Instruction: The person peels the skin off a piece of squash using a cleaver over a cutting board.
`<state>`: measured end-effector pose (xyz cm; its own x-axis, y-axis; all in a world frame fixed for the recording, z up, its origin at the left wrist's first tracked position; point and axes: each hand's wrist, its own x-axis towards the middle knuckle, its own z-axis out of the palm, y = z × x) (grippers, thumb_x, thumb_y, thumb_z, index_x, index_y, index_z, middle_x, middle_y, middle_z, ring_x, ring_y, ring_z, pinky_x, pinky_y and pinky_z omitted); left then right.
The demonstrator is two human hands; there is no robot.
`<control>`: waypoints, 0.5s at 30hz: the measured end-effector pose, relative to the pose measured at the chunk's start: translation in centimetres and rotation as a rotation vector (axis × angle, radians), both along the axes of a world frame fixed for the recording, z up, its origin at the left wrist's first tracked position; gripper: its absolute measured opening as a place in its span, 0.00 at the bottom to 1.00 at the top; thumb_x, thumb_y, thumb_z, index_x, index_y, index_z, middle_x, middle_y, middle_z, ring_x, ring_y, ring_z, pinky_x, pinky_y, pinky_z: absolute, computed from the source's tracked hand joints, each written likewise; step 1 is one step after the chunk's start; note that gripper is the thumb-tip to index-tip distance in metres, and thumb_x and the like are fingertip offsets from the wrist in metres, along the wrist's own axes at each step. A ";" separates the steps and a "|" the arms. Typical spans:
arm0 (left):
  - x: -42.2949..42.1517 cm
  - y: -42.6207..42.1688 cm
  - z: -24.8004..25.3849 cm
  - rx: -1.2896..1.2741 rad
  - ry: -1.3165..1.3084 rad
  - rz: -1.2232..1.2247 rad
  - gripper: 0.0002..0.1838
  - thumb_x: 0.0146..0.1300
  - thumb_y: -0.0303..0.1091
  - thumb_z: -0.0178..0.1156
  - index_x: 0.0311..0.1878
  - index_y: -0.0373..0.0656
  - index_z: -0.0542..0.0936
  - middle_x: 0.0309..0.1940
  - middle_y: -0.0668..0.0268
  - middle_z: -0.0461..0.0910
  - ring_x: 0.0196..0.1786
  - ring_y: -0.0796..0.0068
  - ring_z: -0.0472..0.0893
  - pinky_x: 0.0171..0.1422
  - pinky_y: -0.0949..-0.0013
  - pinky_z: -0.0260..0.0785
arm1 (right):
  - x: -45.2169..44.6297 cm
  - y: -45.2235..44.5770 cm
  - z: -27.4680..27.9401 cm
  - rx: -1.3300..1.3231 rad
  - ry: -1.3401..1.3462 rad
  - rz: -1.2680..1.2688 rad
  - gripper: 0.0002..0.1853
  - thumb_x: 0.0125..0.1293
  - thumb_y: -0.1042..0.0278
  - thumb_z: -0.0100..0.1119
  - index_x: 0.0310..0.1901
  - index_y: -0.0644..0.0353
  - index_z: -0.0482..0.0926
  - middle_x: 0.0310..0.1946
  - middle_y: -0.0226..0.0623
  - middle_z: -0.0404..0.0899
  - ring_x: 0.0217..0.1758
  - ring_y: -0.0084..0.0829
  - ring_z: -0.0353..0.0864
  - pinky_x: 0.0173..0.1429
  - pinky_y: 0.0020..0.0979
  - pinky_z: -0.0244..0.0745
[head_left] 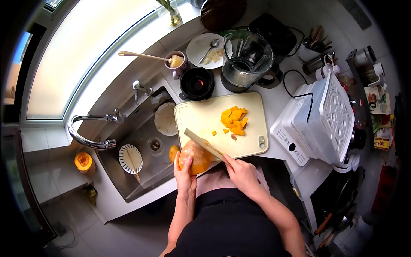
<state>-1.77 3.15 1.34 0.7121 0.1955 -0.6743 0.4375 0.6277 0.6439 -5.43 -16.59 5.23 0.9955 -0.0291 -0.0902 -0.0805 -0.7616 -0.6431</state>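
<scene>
My left hand [185, 177] is wrapped round a large piece of pumpkin [195, 153] with orange flesh and brownish skin, propped at the near left edge of a cream cutting board [197, 112]. In my right hand [242, 174] is the handle of a kitchen knife [200, 141]. Its blade slants up and left across the pumpkin, touching or just above it; I cannot tell which. Cut orange pumpkin chunks [234, 121] lie in a pile on the board, with a few small bits beside them.
Left of the board are a sink [145, 182] holding a white bowl [165, 119] and striped dish [130, 158], and a faucet [92, 143]. Behind stand a blender jug [248, 58], black pot [197, 82], mug [182, 68] and plate [199, 45]. A white appliance [299, 124] stands right.
</scene>
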 end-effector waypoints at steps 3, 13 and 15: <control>0.1 0.2 -0.1 -0.089 0.086 0.080 0.36 0.65 0.25 0.66 0.73 0.48 0.62 0.63 0.59 0.72 0.61 0.61 0.78 0.62 0.55 0.78 | -1.7 -0.9 2.3 -0.124 -0.059 0.076 0.22 0.59 0.72 0.61 0.58 0.52 0.82 0.20 0.37 0.74 0.18 0.41 0.79 0.25 0.40 0.76; -0.1 -0.6 -2.5 -0.245 0.143 0.017 0.22 0.66 0.32 0.66 0.61 0.50 0.72 0.53 0.66 0.81 0.49 0.68 0.84 0.47 0.65 0.83 | -1.9 -1.1 2.0 -0.266 -0.121 0.156 0.27 0.53 0.76 0.61 0.59 0.54 0.82 0.20 0.33 0.69 0.18 0.31 0.76 0.24 0.34 0.74; 0.1 -1.3 -1.5 -0.241 0.100 0.000 0.22 0.66 0.32 0.67 0.61 0.49 0.72 0.53 0.66 0.81 0.49 0.68 0.84 0.48 0.65 0.83 | -1.7 -1.1 1.8 -0.284 -0.127 0.142 0.26 0.53 0.78 0.62 0.57 0.53 0.83 0.19 0.33 0.68 0.17 0.32 0.75 0.24 0.35 0.74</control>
<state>-1.71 1.89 -0.14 0.6396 0.0205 -0.7684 0.4917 0.7575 0.4295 -7.16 -17.72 7.01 0.9942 0.1042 0.0262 0.1059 -0.9097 -0.4016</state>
